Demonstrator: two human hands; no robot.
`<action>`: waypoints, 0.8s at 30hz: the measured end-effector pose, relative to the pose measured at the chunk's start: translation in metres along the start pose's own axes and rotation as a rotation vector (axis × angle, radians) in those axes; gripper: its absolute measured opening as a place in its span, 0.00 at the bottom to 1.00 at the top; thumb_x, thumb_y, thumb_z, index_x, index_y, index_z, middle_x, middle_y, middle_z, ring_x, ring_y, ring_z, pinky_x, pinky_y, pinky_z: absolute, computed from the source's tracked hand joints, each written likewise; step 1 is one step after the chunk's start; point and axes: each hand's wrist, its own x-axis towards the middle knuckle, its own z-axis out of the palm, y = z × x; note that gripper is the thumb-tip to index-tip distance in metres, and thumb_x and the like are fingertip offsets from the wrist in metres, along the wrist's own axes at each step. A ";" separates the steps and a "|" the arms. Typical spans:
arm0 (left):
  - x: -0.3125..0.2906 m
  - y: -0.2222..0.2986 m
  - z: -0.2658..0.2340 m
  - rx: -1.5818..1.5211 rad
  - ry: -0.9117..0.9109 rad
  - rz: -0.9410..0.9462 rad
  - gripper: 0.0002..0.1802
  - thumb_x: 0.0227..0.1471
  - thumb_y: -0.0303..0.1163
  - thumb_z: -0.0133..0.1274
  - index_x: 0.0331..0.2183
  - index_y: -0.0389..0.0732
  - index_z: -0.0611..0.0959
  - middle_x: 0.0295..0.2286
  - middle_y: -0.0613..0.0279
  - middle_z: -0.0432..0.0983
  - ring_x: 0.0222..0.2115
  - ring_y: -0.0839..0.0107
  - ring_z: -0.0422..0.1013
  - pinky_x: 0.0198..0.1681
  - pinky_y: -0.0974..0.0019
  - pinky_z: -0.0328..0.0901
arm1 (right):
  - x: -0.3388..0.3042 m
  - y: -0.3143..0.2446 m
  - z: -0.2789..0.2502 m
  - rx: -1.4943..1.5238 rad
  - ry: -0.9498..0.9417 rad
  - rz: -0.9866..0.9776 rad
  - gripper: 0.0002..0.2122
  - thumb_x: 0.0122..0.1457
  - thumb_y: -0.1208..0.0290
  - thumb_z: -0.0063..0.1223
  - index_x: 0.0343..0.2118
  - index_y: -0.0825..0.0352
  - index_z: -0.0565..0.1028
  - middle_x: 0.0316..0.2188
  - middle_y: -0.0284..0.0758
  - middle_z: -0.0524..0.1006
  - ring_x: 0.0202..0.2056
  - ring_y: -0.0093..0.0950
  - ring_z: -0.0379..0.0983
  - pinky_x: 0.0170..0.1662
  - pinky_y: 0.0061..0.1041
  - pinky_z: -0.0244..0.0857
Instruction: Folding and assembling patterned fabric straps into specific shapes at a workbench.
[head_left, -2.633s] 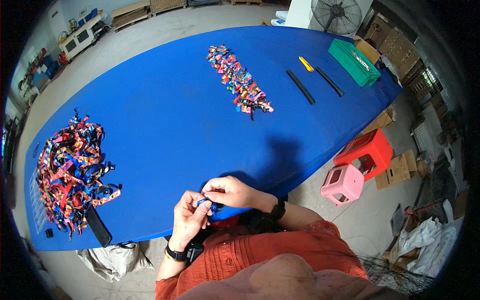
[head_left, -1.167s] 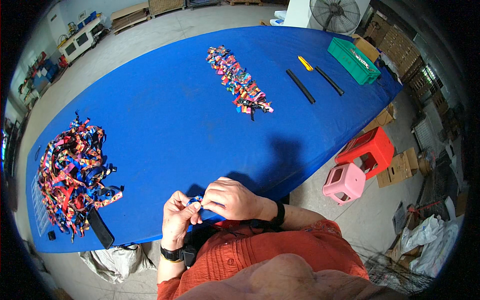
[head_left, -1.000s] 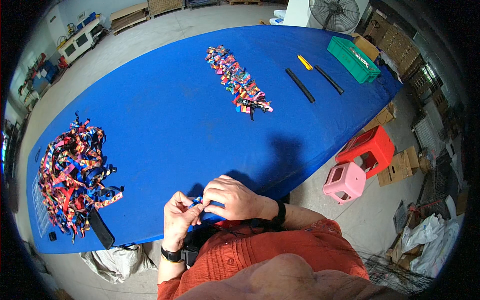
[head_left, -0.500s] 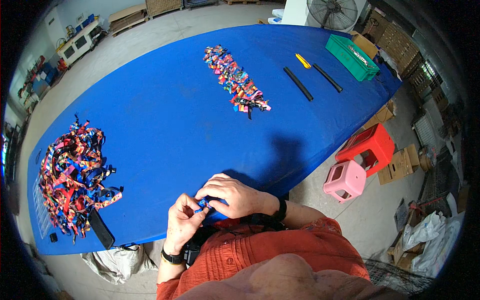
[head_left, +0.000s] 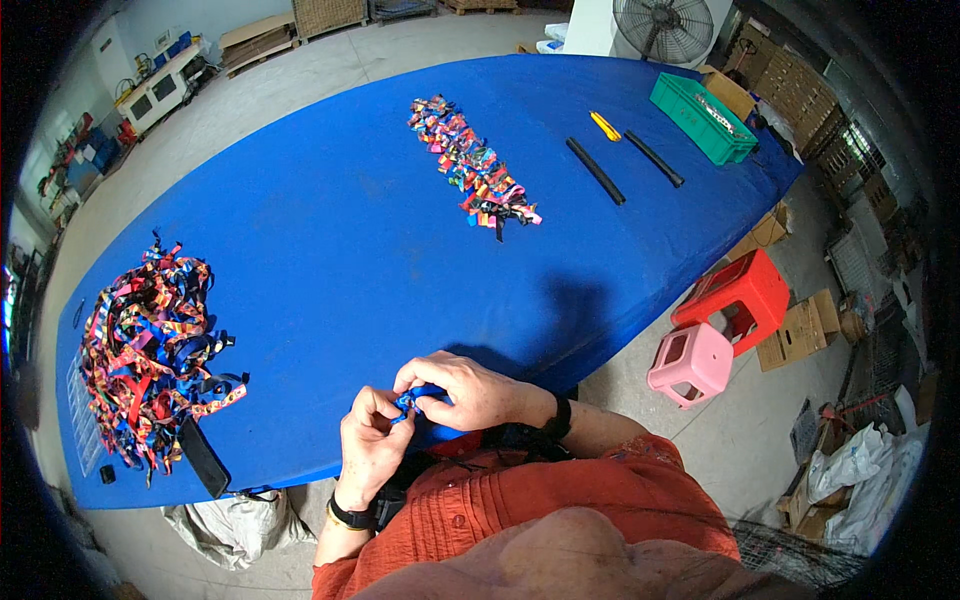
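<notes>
The left hand and right hand both pinch a small blue fabric strap above the blue-covered table's near edge, probably so opposing fingertips steady it.

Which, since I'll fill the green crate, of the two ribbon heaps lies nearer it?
The long, narrow heap; the broad tangle lies at the left end of the table, much farther from the crate.

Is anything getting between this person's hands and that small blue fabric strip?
Nothing visible does. The left hand and right hand both pinch the small blue fabric strip directly in their fingers. The tangled heap of multicoloured ribbons lies apart, off to the left.
</notes>
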 end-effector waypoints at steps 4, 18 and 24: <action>0.000 -0.004 0.004 0.260 0.089 0.179 0.13 0.51 0.16 0.60 0.30 0.38 0.71 0.35 0.60 0.79 0.26 0.83 0.69 0.27 0.75 0.65 | 0.001 0.002 0.003 0.021 0.032 0.017 0.13 0.56 0.77 0.53 0.45 0.66 0.72 0.39 0.43 0.79 0.44 0.45 0.77 0.49 0.43 0.69; 0.013 0.007 -0.002 0.760 0.153 0.600 0.13 0.43 0.14 0.58 0.31 0.37 0.73 0.37 0.46 0.81 0.23 0.54 0.76 0.27 0.61 0.70 | 0.003 0.013 0.017 0.556 0.124 0.154 0.08 0.65 0.79 0.52 0.46 0.69 0.71 0.36 0.29 0.75 0.40 0.19 0.72 0.46 0.24 0.69; 0.013 0.003 -0.009 0.875 0.100 0.580 0.17 0.41 0.14 0.58 0.34 0.38 0.71 0.38 0.50 0.79 0.28 0.53 0.78 0.29 0.57 0.73 | 0.007 0.015 0.007 0.634 0.077 0.332 0.12 0.73 0.64 0.45 0.40 0.69 0.74 0.30 0.27 0.74 0.31 0.16 0.71 0.39 0.20 0.66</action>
